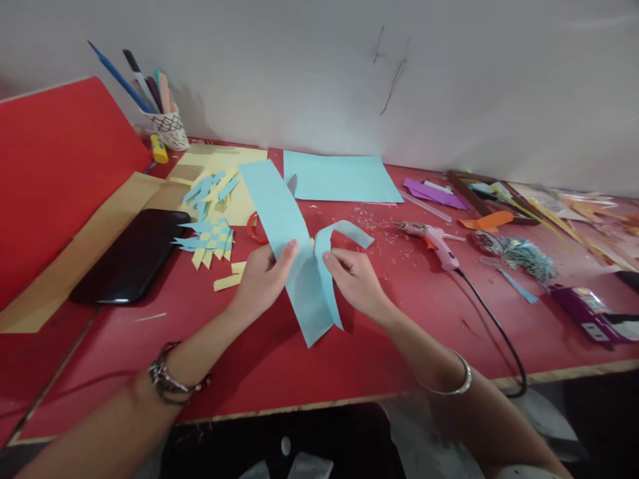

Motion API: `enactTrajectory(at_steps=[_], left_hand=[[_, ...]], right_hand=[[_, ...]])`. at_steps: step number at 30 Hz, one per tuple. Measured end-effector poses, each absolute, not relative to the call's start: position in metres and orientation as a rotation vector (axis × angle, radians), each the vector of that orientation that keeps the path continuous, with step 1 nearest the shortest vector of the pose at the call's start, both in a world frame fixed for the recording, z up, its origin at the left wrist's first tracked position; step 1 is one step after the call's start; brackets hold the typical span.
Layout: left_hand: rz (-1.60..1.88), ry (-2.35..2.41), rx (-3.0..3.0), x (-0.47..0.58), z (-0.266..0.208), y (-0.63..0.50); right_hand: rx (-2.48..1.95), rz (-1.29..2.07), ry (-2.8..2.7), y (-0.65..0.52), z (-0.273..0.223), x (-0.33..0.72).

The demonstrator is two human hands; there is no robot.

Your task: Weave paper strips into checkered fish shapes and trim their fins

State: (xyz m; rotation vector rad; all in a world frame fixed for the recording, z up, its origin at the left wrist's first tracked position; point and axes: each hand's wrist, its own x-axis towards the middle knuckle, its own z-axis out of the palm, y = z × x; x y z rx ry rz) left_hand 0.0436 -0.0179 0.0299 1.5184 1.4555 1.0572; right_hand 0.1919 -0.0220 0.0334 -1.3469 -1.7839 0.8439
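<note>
My left hand (pixel 263 278) pinches the left edge of a long light-blue sheet of paper (pixel 276 206), which slants across in front of me. A narrower light-blue paper strip (pixel 325 283) is gripped by my right hand (pixel 357 279); its upper end curls over to the right. Sheet and strip meet near their lower ends, and I cannot tell whether they are still joined there. Behind the sheet show an orange scissor handle (pixel 254 228) and a grey blade tip (pixel 292 184). Left of my left hand lies a woven blue-and-yellow paper piece (pixel 212 238).
A pink glue gun (pixel 433 241) with a black cord lies to the right, near a purple power box (pixel 586 313). On the left are a black phone-like slab (pixel 134 259) and a pen cup (pixel 170 128). Another light-blue sheet (pixel 342 178) lies by the wall.
</note>
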Motion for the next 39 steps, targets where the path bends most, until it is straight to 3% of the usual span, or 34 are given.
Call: enactTrajectory(at_steps=[4, 19, 26, 31, 39], left_hand=[[0.871, 1.389, 1.543, 0.0448, 0.0301, -0.0176], [1.021, 1.494, 1.536, 0.0404, 0.032, -0.0149], [1.08, 1.514, 1.456, 0.0408, 0.0304, -0.0154], [0.93, 1.37, 1.476, 0.0426, 0.0309, -0.0174], [0.895, 1.379, 1.521, 0.0463, 0.0286, -0.0185]], right_hand=[[-1.354, 0.783, -1.733, -0.0193, 0.0313, 0.1936], [-1.43, 0.81, -1.592, -0.0146, 0.0348, 0.1982], [-1.336, 0.849, -1.907, -0.0188, 0.0348, 0.1946], [-1.483, 0.682, -1.798, -0.0175, 0.0292, 0.1939], [-1.457, 0.744, -1.721, -0.0172, 0.0296, 0.1945]])
